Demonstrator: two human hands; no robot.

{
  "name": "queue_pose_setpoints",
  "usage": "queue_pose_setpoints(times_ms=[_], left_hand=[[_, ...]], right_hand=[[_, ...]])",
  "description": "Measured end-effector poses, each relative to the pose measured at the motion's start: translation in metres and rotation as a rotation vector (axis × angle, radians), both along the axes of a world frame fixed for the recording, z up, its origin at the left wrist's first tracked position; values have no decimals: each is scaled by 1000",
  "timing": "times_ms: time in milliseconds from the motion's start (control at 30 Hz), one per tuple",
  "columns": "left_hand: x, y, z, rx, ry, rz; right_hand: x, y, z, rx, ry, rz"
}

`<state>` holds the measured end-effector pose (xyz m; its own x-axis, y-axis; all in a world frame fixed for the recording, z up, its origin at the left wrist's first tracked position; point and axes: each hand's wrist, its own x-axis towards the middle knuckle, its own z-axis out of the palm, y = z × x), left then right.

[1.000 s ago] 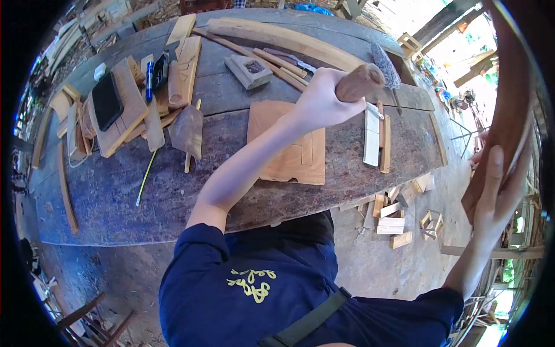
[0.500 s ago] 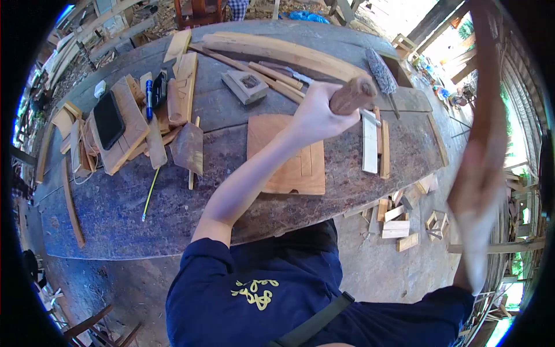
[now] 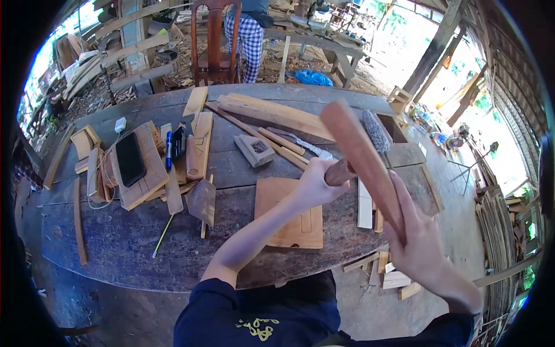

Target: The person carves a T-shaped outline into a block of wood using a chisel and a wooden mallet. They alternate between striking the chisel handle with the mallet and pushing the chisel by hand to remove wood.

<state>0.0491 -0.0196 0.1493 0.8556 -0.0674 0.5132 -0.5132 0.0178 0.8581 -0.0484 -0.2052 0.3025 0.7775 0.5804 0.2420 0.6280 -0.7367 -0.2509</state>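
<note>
My L grip (image 3: pixel 317 188) is clenched round a thick wooden handle (image 3: pixel 340 172), just above the far R corner of a square board (image 3: pixel 277 199) w/ lines marked on it; the handle's lower end is hidden. My R grip (image 3: pixel 422 248) is closed on the narrow end of a long wooden bat (image 3: pixel 364 159), its wide end up & tilted L, right by the handle's top; can't tell if they touch. The board lies flat nr the middle of the tabletop's (image 3: pixel 133 248) near edge.

White strip (image 3: pixel 365 205) is just R of the board; gray brush (image 3: pixel 376 132) is toward the far R corner. Hollowed block (image 3: pixel 254 150) sits beyond the board. On the L side, a dark phone (image 3: pixel 130 159) rests on a plank w/ a blue marker (image 3: pixel 169 150) nearby. Past the far edge: a wooden chair (image 3: pixel 214 34) & a person in checked trousers (image 3: pixel 251 40).
</note>
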Motion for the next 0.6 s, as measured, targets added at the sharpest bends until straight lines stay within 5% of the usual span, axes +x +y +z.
queue_pose_setpoints(times_ms=[67, 100, 267, 333, 367, 433, 467, 533, 567, 600], left_hand=[[4, -1, -1, -34, -25, -7], [6, -2, -3, -35, -4, 5], [3, 1, 0, -9, -31, 16], [3, 1, -1, 28, -14, 19], [2, 1, 1, 25, -8, 20], [-1, 2, 3, 11, 32, -20], [0, 1, 3, 9, 36, -20], [2, 1, 2, 27, 13, 26], [3, 2, 2, 26, 20, 26], [2, 2, 2, 32, -4, 22]], right_hand=[[-2, -5, 17, -164, 124, -102], [5, -7, 10, 5, -160, 15], [13, -19, 21, 238, -644, -174], [14, -20, 14, 71, -367, 85], [11, -14, 14, 69, -361, 86], [1, 3, 15, -149, 212, -97], [-1, 2, 20, -151, 216, -96], [-3, -1, 28, 132, 132, -93], [6, -16, 27, -57, -408, 30], [6, -24, 25, 40, -474, -60]])
